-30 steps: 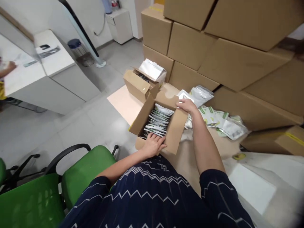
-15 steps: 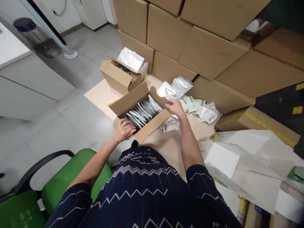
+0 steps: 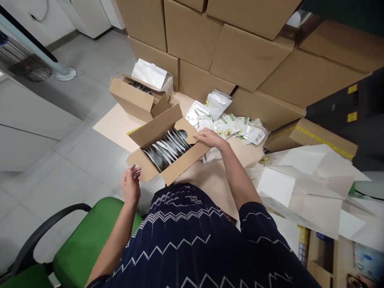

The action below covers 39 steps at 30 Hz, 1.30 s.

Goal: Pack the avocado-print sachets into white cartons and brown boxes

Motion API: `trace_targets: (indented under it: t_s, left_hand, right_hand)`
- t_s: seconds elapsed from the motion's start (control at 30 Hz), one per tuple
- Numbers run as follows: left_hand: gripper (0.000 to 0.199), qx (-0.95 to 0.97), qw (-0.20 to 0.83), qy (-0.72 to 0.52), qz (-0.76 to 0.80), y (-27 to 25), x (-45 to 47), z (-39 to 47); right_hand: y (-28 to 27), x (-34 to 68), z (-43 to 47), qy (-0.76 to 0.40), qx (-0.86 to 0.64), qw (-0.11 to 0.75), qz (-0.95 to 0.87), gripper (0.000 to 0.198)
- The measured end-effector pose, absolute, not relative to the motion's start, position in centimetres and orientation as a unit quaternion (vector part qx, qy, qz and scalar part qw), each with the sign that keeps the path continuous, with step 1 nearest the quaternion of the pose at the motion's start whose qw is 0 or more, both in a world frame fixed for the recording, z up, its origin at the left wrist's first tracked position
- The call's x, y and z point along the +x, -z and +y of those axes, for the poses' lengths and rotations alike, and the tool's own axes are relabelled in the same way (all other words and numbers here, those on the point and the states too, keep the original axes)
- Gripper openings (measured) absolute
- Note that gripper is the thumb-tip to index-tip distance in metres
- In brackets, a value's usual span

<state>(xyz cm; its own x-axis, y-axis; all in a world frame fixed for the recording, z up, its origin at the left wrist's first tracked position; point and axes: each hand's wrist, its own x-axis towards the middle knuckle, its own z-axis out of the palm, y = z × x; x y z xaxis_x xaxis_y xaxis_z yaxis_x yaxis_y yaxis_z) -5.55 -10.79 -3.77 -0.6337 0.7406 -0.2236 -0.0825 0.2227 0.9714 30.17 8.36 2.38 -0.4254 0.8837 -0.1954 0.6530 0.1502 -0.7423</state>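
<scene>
An open cardboard box [image 3: 187,162] stands in front of me on a pale tabletop, its flaps raised or spread outward. Inside, a row of flat sachets [image 3: 168,148] is packed on edge. At the box's right end, my right hand [image 3: 208,138] has its fingers closed together on the corner of the notched end flap. My left hand [image 3: 131,186] is beside the left end flap [image 3: 144,166], with loosely curled fingers and nothing visible in them. Whether its fingertips touch that flap is hard to tell.
Loose silver and avocado-print sachets [image 3: 225,124] lie behind the box. Another open carton [image 3: 132,98] stands at the back left beside a white box [image 3: 153,76]. Stacked cartons [image 3: 192,36] form a wall behind. Open white boxes [image 3: 303,188] are right; a green chair [image 3: 90,236] is left.
My left hand has come out of the box and moved left of it, and the left end flap now leans outward. My right hand has pushed the notched flap inward. The view has shifted.
</scene>
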Motion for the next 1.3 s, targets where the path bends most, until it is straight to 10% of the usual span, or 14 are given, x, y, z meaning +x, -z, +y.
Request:
trace_targets:
  t_s: [0.4,0.83,1.03,1.3]
  left_hand:
    - [0.064,0.787,0.289,-0.268,0.475,1.2,-3.2,-10.5]
    - [0.015,0.48,0.207,-0.524,0.673,3.7,-8.0,-4.8]
    - [0.093,0.545,0.27,-0.438,0.662,3.9,-10.5,-0.2]
    - [0.129,0.572,0.394,-0.414,0.588,3.2,-11.1,1.9]
  right_hand:
    - [-0.6,31.4,8.2,-0.514,-0.53,0.221,-0.637,0.031]
    - [1.5,27.9,1.8,-0.624,-0.468,0.33,-0.532,0.047]
    - [1.5,25.7,1.2,-0.427,-0.568,0.347,-0.613,0.031]
    - [0.6,23.6,8.5,-0.442,-0.504,0.347,-0.656,0.123]
